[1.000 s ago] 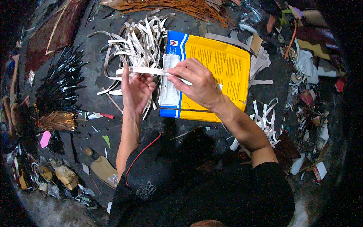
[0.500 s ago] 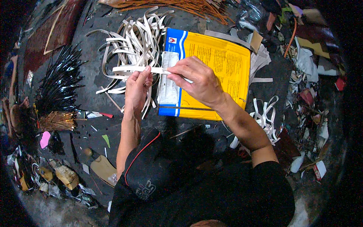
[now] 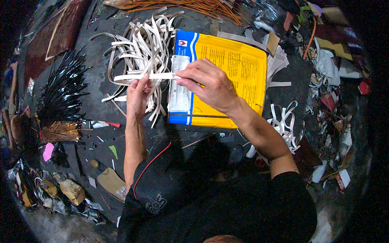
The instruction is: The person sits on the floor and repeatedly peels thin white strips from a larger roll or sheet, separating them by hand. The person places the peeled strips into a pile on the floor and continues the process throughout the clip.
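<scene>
A narrow white strip is stretched level between my hands. My left hand pinches it between thumb and fingers, and a short end sticks out to the left. My right hand grips its right end with closed fingertips, just above a flat yellow and blue sheet-metal panel. Under the strip, a whitish rectangular pad lies on the panel's blue left side. Beyond my left hand spreads a tangled pile of white strips. Whether my right fingers hold anything besides the strip is hidden.
Grey-white flat pieces stick out past the panel's right edge, with a smaller heap of curled strips nearer me. Black glossy strands lie at left, orange-brown strips at the far side. Scraps litter the right.
My left hand has slid left along the strip, away from my right hand, so a longer stretch shows between them. My right hand has barely moved.
</scene>
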`<act>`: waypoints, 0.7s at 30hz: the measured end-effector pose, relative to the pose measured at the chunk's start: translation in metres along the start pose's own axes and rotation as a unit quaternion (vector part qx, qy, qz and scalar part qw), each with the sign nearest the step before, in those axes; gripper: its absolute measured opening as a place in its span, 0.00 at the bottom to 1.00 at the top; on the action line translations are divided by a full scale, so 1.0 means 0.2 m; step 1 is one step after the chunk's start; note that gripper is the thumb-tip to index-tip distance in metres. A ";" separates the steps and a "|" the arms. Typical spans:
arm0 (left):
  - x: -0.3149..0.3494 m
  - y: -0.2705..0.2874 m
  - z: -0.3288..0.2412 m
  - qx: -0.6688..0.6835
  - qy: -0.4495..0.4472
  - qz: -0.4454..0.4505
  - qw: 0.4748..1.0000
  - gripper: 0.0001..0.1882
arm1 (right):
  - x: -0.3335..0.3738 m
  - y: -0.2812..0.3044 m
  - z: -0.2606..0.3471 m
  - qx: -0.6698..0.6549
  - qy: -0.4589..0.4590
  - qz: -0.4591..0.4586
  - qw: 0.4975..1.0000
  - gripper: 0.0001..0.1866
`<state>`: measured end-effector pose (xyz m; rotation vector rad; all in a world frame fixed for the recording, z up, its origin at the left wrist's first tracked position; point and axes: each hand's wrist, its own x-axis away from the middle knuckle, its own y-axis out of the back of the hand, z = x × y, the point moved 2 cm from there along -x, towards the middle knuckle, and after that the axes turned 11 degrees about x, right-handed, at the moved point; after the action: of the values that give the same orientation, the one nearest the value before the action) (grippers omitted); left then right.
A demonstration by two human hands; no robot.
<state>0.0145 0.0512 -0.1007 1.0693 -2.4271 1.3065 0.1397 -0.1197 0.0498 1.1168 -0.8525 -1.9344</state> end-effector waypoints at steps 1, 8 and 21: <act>0.00 0.01 0.00 -0.004 -0.002 -0.001 1.000 0.09 | 0.01 0.00 0.00 -0.003 -0.008 0.001 1.000 0.06; -0.02 0.05 -0.05 0.002 -0.007 -0.005 1.000 0.08 | -0.01 0.00 0.00 -0.006 -0.004 0.000 1.000 0.06; -0.06 0.13 -0.16 -0.009 -0.026 -0.026 0.999 0.07 | -0.01 -0.01 0.01 0.054 0.051 -0.009 0.997 0.06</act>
<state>0.0002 0.0911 -0.1045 1.1675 -2.4257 1.2540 0.1391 -0.1166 0.0502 1.2797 -0.9039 -1.8462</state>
